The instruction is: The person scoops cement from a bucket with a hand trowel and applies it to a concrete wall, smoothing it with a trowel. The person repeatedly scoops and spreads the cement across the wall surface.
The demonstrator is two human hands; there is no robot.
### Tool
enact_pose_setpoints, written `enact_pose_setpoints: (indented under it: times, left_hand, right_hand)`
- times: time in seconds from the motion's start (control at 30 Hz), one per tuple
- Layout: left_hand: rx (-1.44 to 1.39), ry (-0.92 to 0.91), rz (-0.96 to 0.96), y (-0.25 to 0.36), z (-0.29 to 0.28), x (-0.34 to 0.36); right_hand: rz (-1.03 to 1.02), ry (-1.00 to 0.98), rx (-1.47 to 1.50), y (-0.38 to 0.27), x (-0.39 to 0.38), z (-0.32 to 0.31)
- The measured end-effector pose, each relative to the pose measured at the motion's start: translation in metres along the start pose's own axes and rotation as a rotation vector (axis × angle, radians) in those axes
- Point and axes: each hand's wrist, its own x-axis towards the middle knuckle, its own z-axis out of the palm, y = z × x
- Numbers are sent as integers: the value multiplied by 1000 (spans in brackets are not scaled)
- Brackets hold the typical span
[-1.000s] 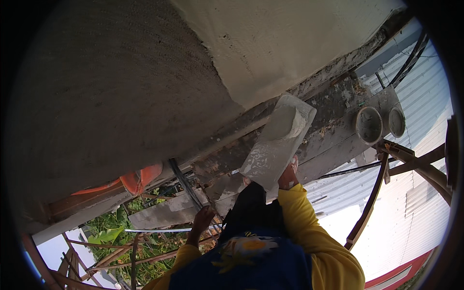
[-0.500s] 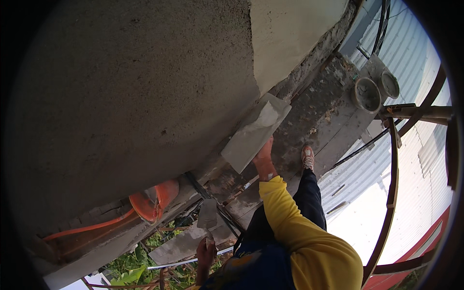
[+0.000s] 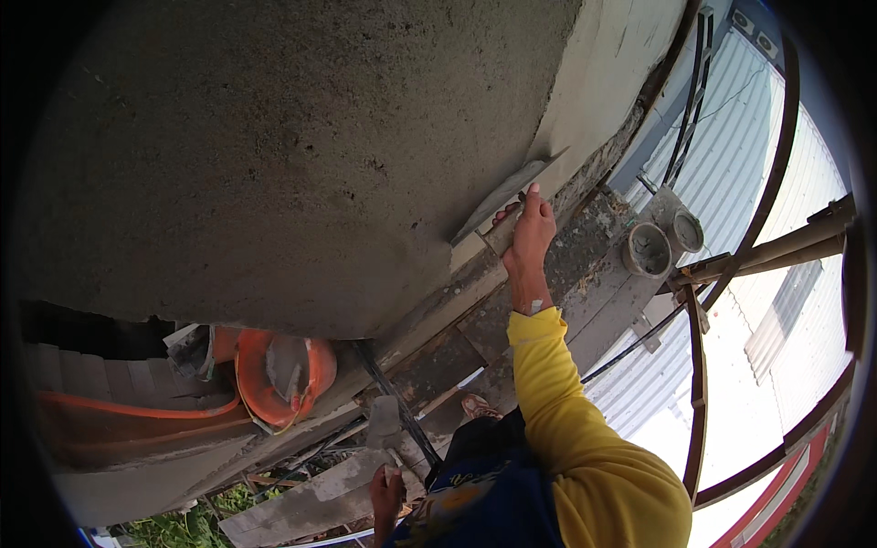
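At the wall (image 3: 301, 183), right hand (image 3: 530, 236) grips the float (image 3: 500, 197), now tipped up; left hand (image 3: 387, 493) holds a trowel (image 3: 384, 422)

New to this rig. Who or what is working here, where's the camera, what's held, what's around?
No machine: a person works bare-handed. The view comes from the left of two head-worn fisheye cameras, so straight edges bend. The right hand grips a flat, wide-bladed tool at the rough grey wall; exact contact is hard to tell. The left hand holds a small trowel. An orange bucket with grey material inside sits at left; two round tubs stand on the planks at right.
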Motion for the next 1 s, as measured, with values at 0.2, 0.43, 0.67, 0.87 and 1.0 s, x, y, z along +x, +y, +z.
enact_pose_setpoints:
  times: [0.2,0.43,0.67,0.87,1.0]
  left_hand:
    - [10,-34,218,-2,30,38]
    - [-50,-45,178,13,53,60]
    - [-8,-16,167,1,38,53]
    - [79,95,14,-2,23,19]
    - [98,79,14,1,12,3]
  right_hand:
    - [-302,-223,-53,-167,3,112]
    - [-768,-641,-224,-294,-61,238]
    - [-583,-340,-59,-235,-37,107]
    - [18,77,27,7,30,-85]
    - [128,103,19,101,32,-116]
